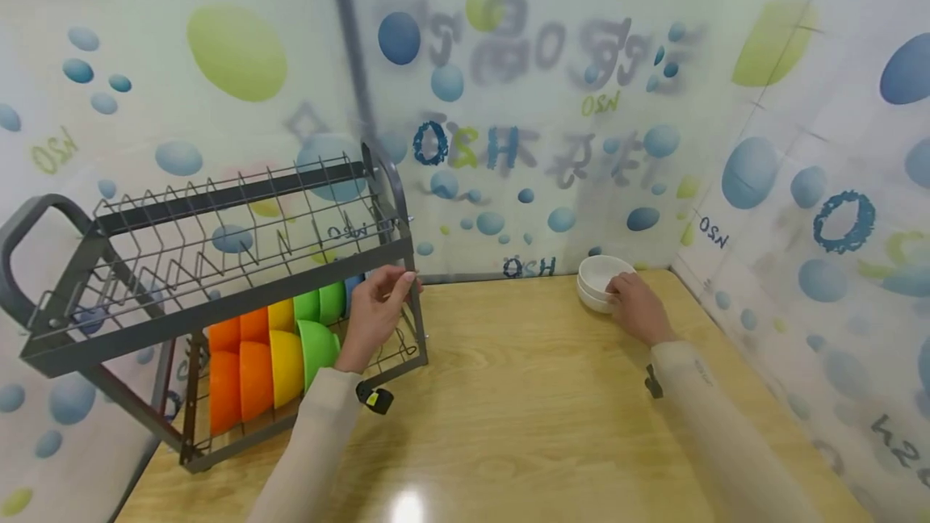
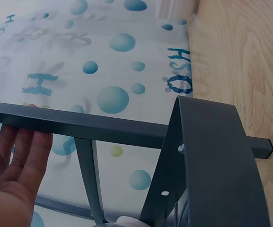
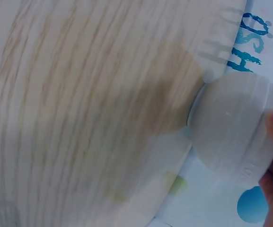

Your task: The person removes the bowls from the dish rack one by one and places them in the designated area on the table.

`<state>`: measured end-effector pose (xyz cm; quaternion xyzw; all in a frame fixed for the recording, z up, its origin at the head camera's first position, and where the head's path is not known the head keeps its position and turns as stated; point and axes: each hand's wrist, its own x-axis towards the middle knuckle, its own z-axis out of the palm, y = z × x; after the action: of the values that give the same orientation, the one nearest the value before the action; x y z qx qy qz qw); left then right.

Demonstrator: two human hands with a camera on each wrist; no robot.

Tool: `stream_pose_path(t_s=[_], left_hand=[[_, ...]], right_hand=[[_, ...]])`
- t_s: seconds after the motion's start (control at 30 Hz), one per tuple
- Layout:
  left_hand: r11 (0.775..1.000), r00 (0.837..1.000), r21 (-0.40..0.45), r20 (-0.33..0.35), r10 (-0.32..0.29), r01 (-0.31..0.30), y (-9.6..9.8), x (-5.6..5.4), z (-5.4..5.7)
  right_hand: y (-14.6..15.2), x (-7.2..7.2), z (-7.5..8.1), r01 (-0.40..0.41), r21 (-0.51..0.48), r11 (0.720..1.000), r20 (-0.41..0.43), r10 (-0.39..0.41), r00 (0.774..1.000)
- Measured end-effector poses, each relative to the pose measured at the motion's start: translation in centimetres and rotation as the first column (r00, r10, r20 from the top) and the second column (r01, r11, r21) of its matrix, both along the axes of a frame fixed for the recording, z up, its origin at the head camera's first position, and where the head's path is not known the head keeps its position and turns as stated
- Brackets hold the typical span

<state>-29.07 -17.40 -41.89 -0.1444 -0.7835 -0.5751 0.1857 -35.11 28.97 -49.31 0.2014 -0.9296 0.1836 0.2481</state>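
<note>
At the right end of a dark metal two-tier dish rack (image 1: 218, 304), my left hand (image 1: 374, 317) pinches the upright post between thumb and fingers. The left wrist view shows the fingers (image 2: 38, 151) against the dark bar, with the thumb mostly out of frame. Across the table, my right hand (image 1: 639, 309) grips a nested stack of white bowls (image 1: 596, 297) by the side near the rim. In the right wrist view the bowls (image 3: 228, 123) appear large, with my fingertip on the outer wall and other fingers curled beneath.
On the lower tier, orange bowls (image 1: 256, 378), yellow bowls (image 1: 286, 366), green bowls (image 1: 316, 349) and a blue one (image 1: 352, 287) stand on edge in rows. The upper tier is bare wire (image 1: 247, 224). A patterned curtain wall (image 1: 538, 208) borders the wooden table (image 1: 494, 410) behind and at right.
</note>
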Motion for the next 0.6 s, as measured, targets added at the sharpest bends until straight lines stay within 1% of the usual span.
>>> stream_pose_path(t_s=[0.13, 0.27, 0.33, 0.47, 0.6], left_hand=[[1.0, 1.0, -0.003, -0.002, -0.001, 0.001, -0.1, 0.1, 0.0], [1.0, 1.0, -0.001, -0.001, -0.008, 0.008, -0.1, 0.0, -0.1], [1.0, 1.0, 0.001, 0.002, -0.009, 0.009, -0.1, 0.0, -0.1], [1.0, 1.0, 0.006, 0.005, -0.016, 0.016, -0.2, -0.1, -0.2], [1.0, 1.0, 0.01, -0.006, -0.016, 0.016, -0.2, -0.1, -0.1]], right_hand=[[0.1, -0.1, 0.5, 0.005, 0.011, 1.0, 0.082, -0.006, 0.997], [-0.1, 0.2, 1.1, 0.035, 0.023, 0.999, 0.173, -0.038, 0.984], [-0.3, 0.4, 1.3, 0.041, 0.023, 0.999, 0.203, -0.045, 0.978], [-1.1, 0.7, 1.6, 0.042, 0.007, 0.999, 0.211, -0.043, 0.977], [-2.1, 1.1, 2.0, 0.023, -0.021, 1.0, 0.175, -0.019, 0.984]])
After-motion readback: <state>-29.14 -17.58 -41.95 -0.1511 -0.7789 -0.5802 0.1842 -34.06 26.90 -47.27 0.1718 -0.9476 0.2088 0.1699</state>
